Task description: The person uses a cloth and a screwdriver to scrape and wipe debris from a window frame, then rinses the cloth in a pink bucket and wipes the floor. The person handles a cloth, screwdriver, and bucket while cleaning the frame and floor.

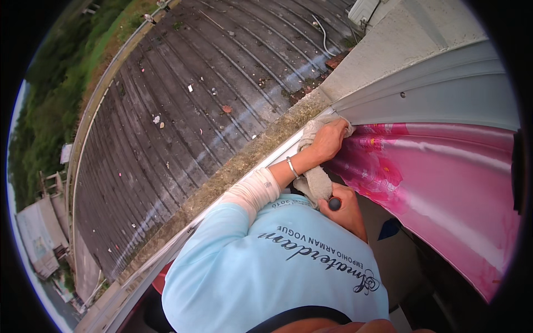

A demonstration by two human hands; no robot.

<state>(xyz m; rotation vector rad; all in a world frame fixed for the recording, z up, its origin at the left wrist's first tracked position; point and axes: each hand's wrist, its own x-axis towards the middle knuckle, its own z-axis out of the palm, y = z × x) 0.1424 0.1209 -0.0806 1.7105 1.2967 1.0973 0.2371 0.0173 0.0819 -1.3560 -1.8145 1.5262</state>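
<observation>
My left hand [328,140] is closed on a grey-beige cloth [315,182], pressing its upper part against the far corner of the white window frame [288,147]. A metal bracelet [291,167] circles that wrist, below a rolled sleeve. From under the left wrist the cloth hangs down toward my chest. Close to its lower end, my right hand [350,210] is closed around something with a dark, round end [334,203]; the rest of that thing is hidden in the fist. The cloth's lower end touches the right fingers or lies right beside them.
Beyond the frame runs a rough concrete ledge [252,145], then a dark ribbed roof [166,105] lower down, with scattered litter. A shiny pink curtain [438,177] hangs at the right, below a grey panel [433,100]. Trees and a building stand at far left.
</observation>
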